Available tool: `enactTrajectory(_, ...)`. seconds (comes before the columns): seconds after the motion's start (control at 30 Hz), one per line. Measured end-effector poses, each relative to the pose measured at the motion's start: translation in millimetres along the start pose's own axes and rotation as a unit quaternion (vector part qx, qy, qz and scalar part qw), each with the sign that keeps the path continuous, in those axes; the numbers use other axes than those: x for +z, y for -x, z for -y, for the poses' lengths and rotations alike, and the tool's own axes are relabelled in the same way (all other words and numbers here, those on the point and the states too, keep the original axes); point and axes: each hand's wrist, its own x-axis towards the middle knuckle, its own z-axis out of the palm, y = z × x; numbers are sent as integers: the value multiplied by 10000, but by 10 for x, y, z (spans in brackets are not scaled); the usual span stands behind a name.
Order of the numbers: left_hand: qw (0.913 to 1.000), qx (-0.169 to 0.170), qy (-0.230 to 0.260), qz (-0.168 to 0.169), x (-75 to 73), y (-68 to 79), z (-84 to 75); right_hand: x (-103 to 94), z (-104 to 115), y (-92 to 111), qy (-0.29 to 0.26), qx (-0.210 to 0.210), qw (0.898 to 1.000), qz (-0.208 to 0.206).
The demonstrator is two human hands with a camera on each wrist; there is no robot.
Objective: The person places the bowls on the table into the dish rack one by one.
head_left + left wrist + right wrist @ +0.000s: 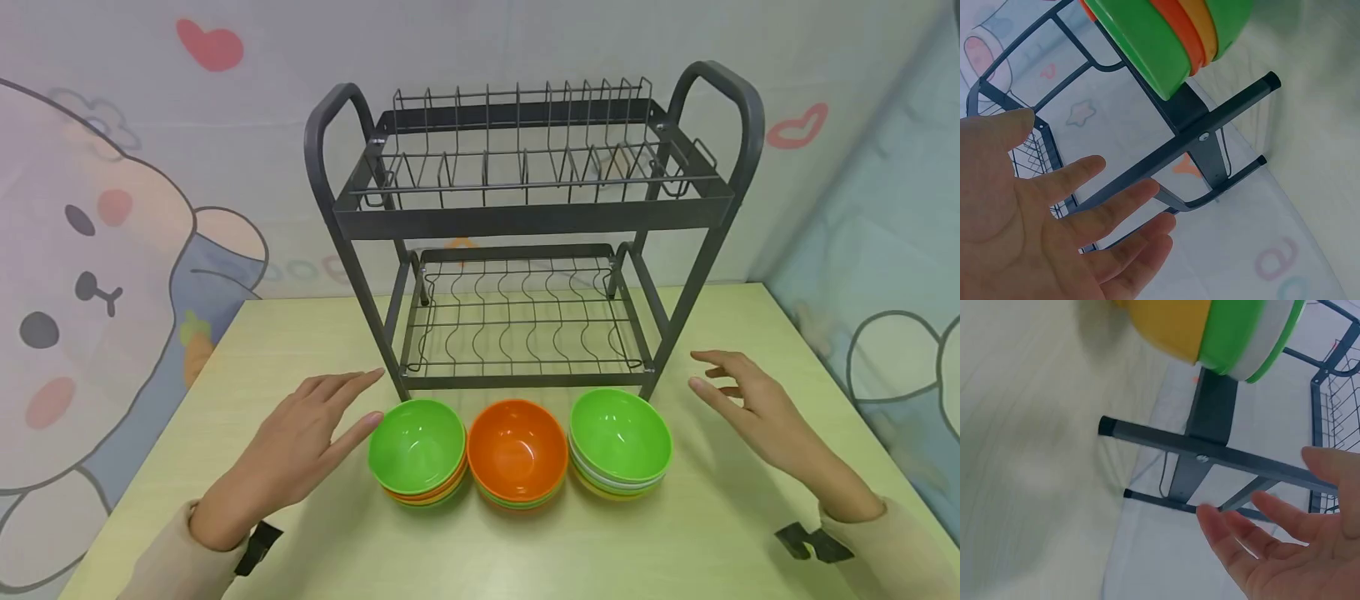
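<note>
Three stacks of bowls stand in a row before a dark two-tier dish rack (532,218). The left stack is topped by a green bowl (417,446), the middle by an orange bowl (517,450), the right by another green bowl (621,435). My left hand (296,442) hovers beside the left stack, fingers extended and thumb apart, holding nothing. On the other side, my right hand (757,417) is held in the air right of the right stack, fingers slightly bent and holding nothing. Both wrist views show the palms near the rack's legs, with stacked bowls (1141,44) at the top.
The rack's upper wire shelf (525,158) and lower wavy-wire shelf (525,317) hold no dishes. Its front feet stand just behind the bowls on the pale wooden table (525,550). A cloth with cartoon prints (480,50) hangs behind and along the sides.
</note>
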Motion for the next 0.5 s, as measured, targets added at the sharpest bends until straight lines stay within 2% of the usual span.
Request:
enactTrajectory(0.13, 10000, 64, 36, -19, -11, -33, -38, -12, 75, 0, -254, 24, 9997, -13)
enactTrajectory(0.5, 9993, 41, 320, 169, -19, -132, -154, 19, 281, -43, -745, 542, 9937, 638)
